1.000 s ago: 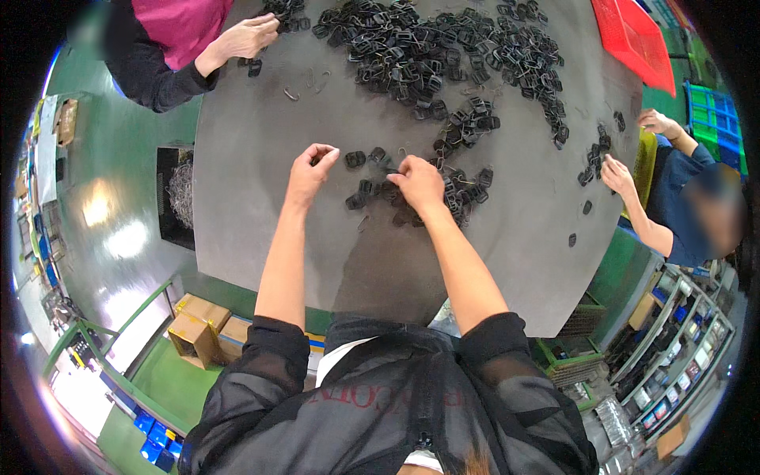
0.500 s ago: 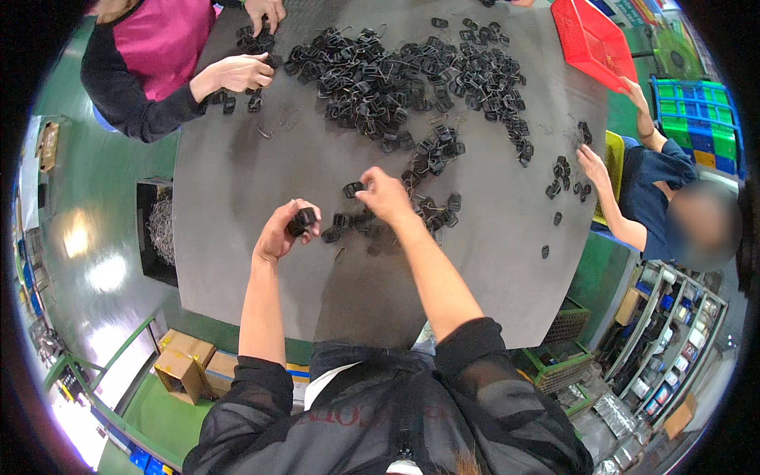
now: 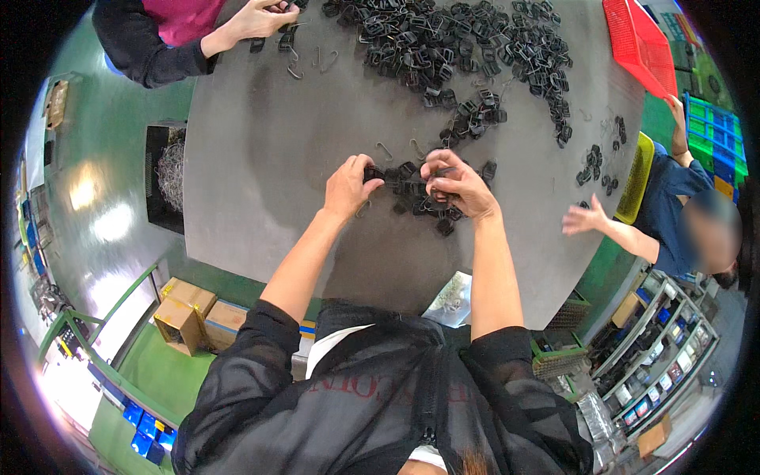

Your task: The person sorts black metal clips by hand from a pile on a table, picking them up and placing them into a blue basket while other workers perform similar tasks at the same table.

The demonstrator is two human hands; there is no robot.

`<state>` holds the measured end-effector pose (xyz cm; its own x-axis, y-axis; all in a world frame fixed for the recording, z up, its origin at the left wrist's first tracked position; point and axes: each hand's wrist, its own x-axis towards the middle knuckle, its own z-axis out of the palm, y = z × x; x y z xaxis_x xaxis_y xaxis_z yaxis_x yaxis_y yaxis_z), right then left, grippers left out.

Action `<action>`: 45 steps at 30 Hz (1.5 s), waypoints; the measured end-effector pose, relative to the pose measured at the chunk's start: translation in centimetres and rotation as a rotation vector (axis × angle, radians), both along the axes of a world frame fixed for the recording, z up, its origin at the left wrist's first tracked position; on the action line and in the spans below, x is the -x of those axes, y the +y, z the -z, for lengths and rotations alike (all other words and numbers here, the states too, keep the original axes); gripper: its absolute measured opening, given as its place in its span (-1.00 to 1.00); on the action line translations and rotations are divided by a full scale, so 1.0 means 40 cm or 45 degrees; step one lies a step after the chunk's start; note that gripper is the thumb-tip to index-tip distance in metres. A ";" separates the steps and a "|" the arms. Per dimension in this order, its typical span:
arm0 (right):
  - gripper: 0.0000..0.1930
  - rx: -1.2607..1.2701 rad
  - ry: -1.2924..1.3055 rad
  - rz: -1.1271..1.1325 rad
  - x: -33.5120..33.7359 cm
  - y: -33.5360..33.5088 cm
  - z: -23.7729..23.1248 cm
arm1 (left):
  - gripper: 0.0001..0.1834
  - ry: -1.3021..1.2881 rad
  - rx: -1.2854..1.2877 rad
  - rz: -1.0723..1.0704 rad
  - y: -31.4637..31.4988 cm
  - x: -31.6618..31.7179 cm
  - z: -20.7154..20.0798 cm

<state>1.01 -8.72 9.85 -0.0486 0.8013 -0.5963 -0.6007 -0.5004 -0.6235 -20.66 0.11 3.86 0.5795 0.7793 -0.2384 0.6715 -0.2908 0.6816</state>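
My left hand (image 3: 347,188) is closed with thumb and fingers on a black plastic buckle (image 3: 372,174). To its right, my right hand (image 3: 469,190) is curled, with a dark piece that looks like another buckle at its fingertips, partly hidden and blurred. Beneath and between the hands lies a small heap of black buckles (image 3: 408,190) on the grey table (image 3: 261,174). Bent wire hooks (image 3: 385,150) lie loose just beyond this heap. A large pile of black buckles with wire hooks (image 3: 423,47) spreads farther back, trailing toward my right hand.
At the back left a co-worker's hand (image 3: 257,20) handles black pieces; on the right another person's hand (image 3: 584,217) reaches over the table edge near small buckle groups (image 3: 590,165). A red basket (image 3: 640,51) stands at the back right. Left of the table is a dark bin of wire (image 3: 170,178).
My view has shifted, so the table sits lower and righter. My right hand moved from beside the left hand to the right side of the small heap. The right co-worker's hand drew nearer me.
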 end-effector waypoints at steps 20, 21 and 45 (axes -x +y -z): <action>-0.85 -0.051 0.161 0.278 -0.010 -0.078 -0.005 | -0.76 -0.315 1.201 -0.193 0.066 0.099 -0.077; -0.84 -0.049 0.207 0.331 -0.024 -0.088 -0.014 | -0.78 -0.274 1.119 -0.179 0.053 0.085 -0.056; -0.86 0.102 -0.140 0.138 -0.083 -0.107 0.014 | -0.79 -0.121 0.261 0.056 -0.004 -0.038 -0.005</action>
